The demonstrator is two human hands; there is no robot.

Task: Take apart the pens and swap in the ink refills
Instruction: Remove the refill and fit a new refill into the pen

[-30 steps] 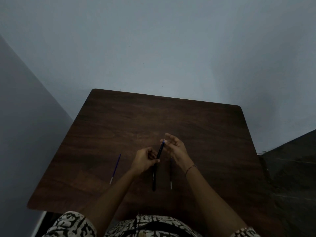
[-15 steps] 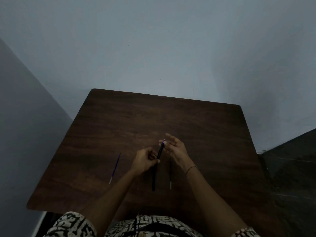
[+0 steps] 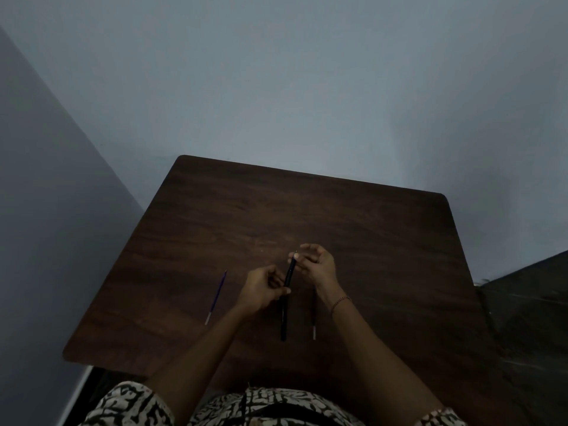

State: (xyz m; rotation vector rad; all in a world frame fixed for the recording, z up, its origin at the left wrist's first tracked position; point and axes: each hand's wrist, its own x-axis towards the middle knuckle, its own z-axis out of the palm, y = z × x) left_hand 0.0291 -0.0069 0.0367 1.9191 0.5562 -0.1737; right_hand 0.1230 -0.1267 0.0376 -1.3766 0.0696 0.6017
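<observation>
A dark pen barrel (image 3: 289,274) is held tilted above the brown table (image 3: 384,241). My left hand (image 3: 261,289) grips its lower part with curled fingers. My right hand (image 3: 316,265) pinches its upper tip between thumb and fingers. Below the hands a second dark pen (image 3: 283,321) lies on the table, pointing toward me. A thin refill with a pale end (image 3: 314,318) lies just right of it, partly under my right wrist. A blue refill (image 3: 216,298) lies alone to the left.
The table stands in a corner with pale walls behind and to the left. Its right edge borders a dark floor (image 3: 528,318). My patterned clothing (image 3: 261,407) fills the bottom of the view.
</observation>
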